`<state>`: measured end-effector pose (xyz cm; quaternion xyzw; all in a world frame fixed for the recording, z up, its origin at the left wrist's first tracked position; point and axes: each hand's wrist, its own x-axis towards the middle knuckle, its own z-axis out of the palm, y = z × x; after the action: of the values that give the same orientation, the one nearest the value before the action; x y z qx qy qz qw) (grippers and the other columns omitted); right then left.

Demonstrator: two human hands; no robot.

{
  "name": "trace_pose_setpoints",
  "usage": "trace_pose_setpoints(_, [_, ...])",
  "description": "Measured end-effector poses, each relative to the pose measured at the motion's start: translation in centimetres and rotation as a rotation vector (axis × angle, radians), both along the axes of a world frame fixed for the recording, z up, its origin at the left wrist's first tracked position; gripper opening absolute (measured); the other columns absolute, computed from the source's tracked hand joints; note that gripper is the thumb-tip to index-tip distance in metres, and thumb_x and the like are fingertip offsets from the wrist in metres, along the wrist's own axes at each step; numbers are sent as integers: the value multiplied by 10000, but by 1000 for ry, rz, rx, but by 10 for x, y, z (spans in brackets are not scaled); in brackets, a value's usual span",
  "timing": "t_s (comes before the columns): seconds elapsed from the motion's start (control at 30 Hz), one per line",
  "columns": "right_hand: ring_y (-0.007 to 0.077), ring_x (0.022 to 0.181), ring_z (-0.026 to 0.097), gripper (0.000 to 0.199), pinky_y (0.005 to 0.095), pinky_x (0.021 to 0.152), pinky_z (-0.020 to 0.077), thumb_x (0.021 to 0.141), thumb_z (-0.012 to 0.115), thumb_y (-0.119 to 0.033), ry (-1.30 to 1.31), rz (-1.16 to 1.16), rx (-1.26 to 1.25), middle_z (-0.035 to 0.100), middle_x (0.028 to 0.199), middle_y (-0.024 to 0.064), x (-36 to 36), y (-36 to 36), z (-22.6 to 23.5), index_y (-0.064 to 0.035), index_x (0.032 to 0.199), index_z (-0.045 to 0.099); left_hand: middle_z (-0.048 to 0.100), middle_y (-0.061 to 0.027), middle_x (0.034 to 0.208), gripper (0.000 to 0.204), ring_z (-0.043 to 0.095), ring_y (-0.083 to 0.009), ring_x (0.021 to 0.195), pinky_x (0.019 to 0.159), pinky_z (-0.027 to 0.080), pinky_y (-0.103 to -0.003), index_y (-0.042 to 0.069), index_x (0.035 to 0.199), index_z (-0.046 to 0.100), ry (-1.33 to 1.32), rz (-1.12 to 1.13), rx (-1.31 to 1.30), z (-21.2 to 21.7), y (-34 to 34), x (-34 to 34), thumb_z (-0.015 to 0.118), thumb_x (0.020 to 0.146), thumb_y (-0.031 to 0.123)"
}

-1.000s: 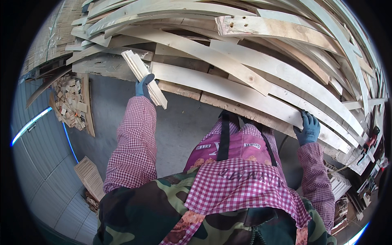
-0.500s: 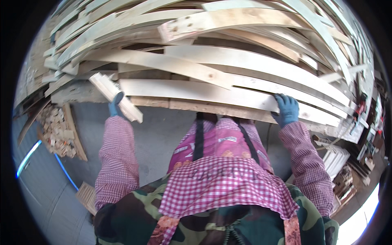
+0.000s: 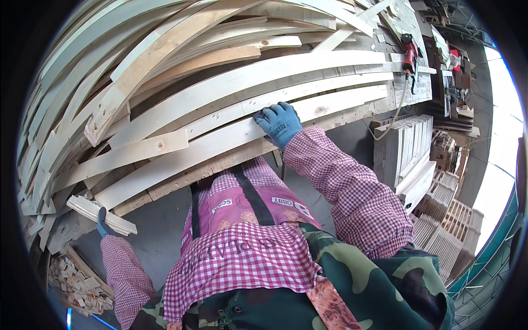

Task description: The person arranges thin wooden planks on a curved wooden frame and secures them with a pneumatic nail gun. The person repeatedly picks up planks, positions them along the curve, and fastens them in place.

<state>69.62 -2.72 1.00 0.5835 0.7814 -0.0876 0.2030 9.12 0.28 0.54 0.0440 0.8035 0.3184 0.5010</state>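
My left hand [image 3: 103,223], in a blue work glove, is closed round a short bundle of pale wood strips [image 3: 88,208] at the near left end of the bench. The glove hides part of the bundle. My right hand [image 3: 279,125], gloved too, has its fingers curled over a long wooden board [image 3: 214,144] lying along the bench's front edge. Behind that board lie a narrower board [image 3: 242,107] with small dark marks and a wide pale board [image 3: 264,71]. A shorter board [image 3: 140,148] with a knot crosses over their left ends.
Many long boards [image 3: 126,71] are heaped across the bench's left and back. A red and black nail gun [image 3: 410,55] with a hose [image 3: 397,114] sits at the right end. Wooden stacks [image 3: 404,154] stand on the right floor; an offcut bin [image 3: 82,283] is low on the left.
The view has swung to the right, bringing the nail gun and stacks into fuller sight. Both hands keep their holds; my right hand now sits farther left along the near board.
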Motion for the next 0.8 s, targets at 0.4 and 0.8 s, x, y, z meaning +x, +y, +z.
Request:
trace_pose_setpoints(0.4, [157,1024,531,591,371,849,437,783,640,-425,-95,35,-8,529,1137,-33,3,-9,0,-252,1316,453,473,-150,1202,809,495,-348,1042,853,435,-515,113,1372,355,65,-29,-49,-14,7,-12,728,692,343])
trace_pose_setpoints(0.8, [210,970,560,630,366,826,470,847,603,-406,413,-332,-74,540,1061,64,-24,-14,61,-203,1391,359,575,-133,941,506,592,-312,840,750,514,-476,67,1111,517,159,9,127,39,5,-9,719,732,334])
